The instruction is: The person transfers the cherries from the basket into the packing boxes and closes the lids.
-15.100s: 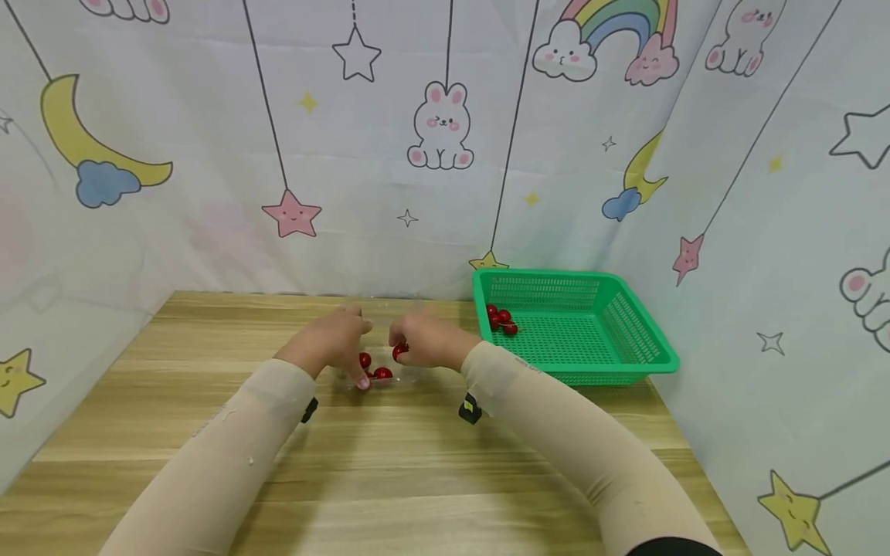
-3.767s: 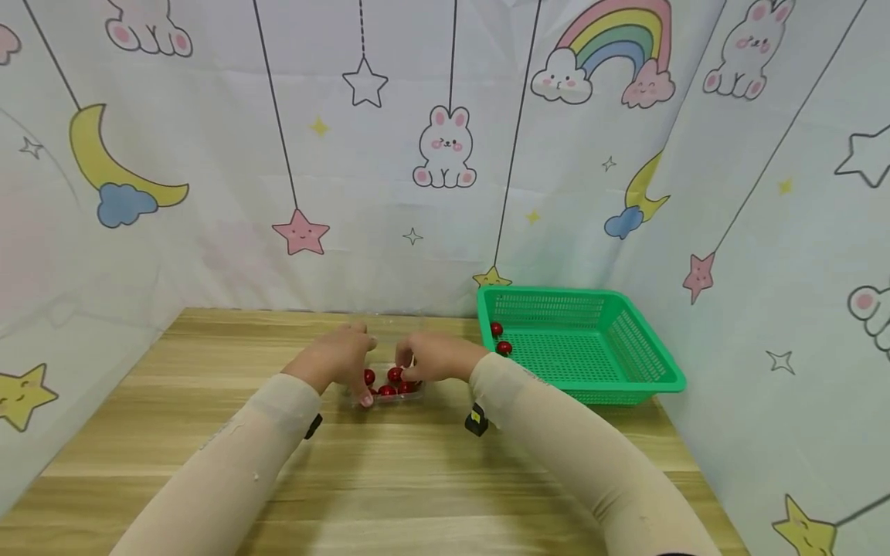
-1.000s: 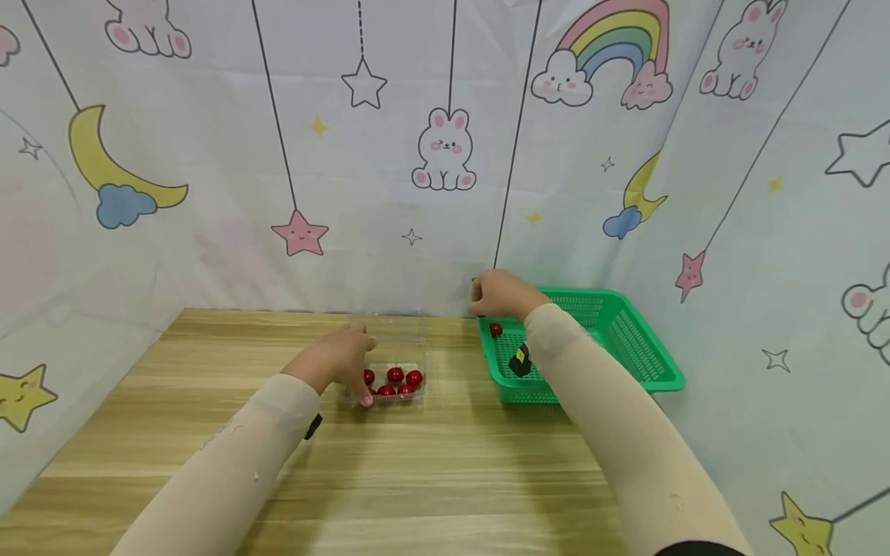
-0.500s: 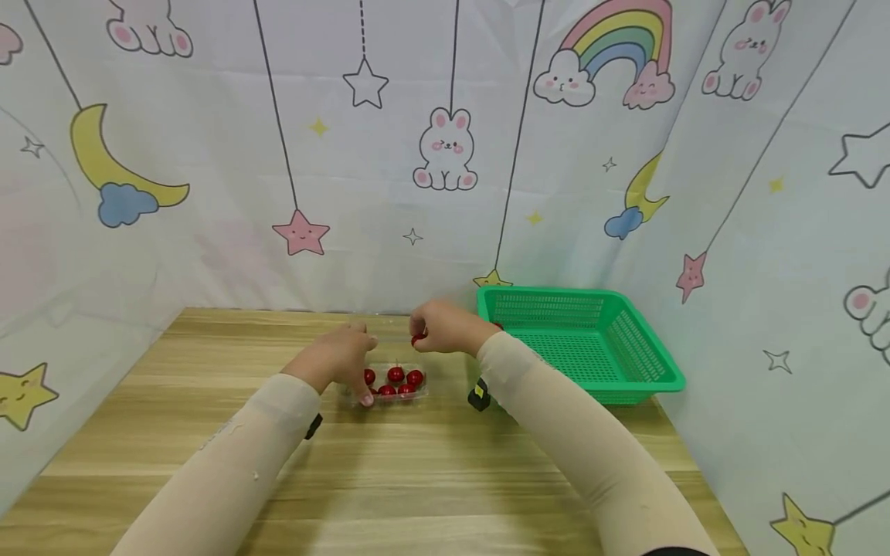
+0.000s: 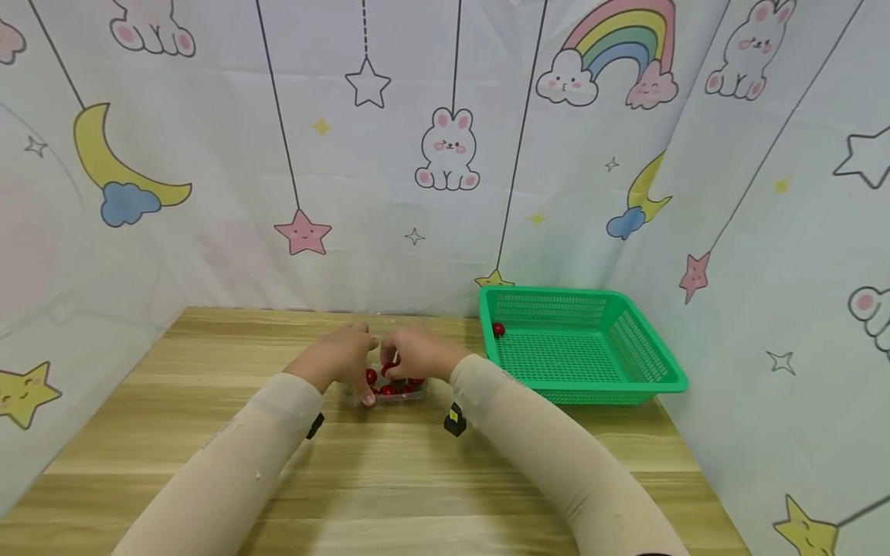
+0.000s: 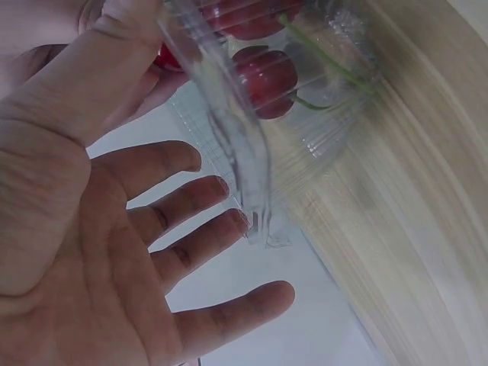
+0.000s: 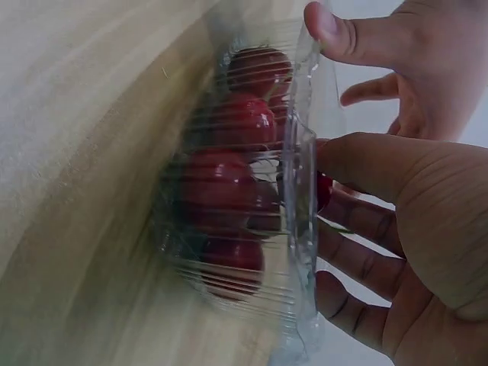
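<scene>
A clear plastic box (image 5: 410,397) with several red cherries (image 7: 221,187) in it sits on the table, its lid raised at the back. The left hand (image 5: 337,355) spans the box's left end: the thumb rests on the front rim, and the fingers reach loosely toward the back, spread in the left wrist view. Over the box, the right hand (image 5: 417,354) pinches a cherry (image 7: 325,191) between thumb and fingers, level with the rim. That cherry is mostly hidden by the fingers. One more cherry (image 5: 498,330) lies in the left back corner of the green basket (image 5: 591,384).
The basket stands at the table's back right, beside a fabric wall. Another printed fabric sheet (image 5: 375,193) hangs right behind the table (image 5: 375,479). Small black wrist devices sit under both forearms.
Several cherries lay in the basket at first; two were there later, now one shows. The box has filled. The right hand came left from the basket with a cherry. The left hand stays put.
</scene>
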